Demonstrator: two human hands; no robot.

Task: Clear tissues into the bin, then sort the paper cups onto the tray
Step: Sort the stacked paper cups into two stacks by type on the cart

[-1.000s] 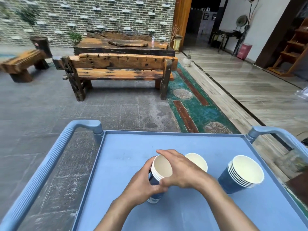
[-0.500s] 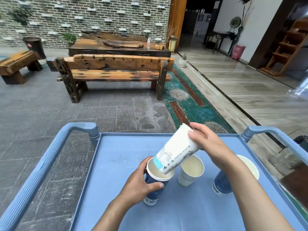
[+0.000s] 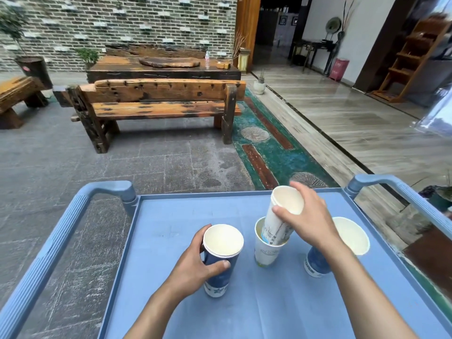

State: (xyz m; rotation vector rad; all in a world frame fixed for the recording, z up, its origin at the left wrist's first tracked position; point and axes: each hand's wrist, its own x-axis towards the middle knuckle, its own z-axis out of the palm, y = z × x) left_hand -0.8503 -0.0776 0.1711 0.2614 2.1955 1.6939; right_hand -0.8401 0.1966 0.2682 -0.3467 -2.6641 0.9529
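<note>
Two hands work on a blue tray (image 3: pixel 171 216): left hand (image 3: pixel 195 263) grips a blue cup stack (image 3: pixel 221 260); right hand (image 3: pixel 310 216) lowers a white cup (image 3: pixel 281 216) into the standing white cup (image 3: pixel 266 248). Straighten it upright, then press gently.

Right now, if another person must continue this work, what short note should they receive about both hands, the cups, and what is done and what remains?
Left hand: grip closed around the dark blue paper cup stack, upright on the light blue plastic cart tray.
Right hand: holds the white printed paper cup, tilted, its base partly inside the white paper cup with green print that stands mid-tray.
A second dark blue paper cup stack stands at the right, partly behind the right forearm.
Done: all cups are on the tray; no tissues in sight.
Left: seat the white cup fully, then release both hands.
</note>
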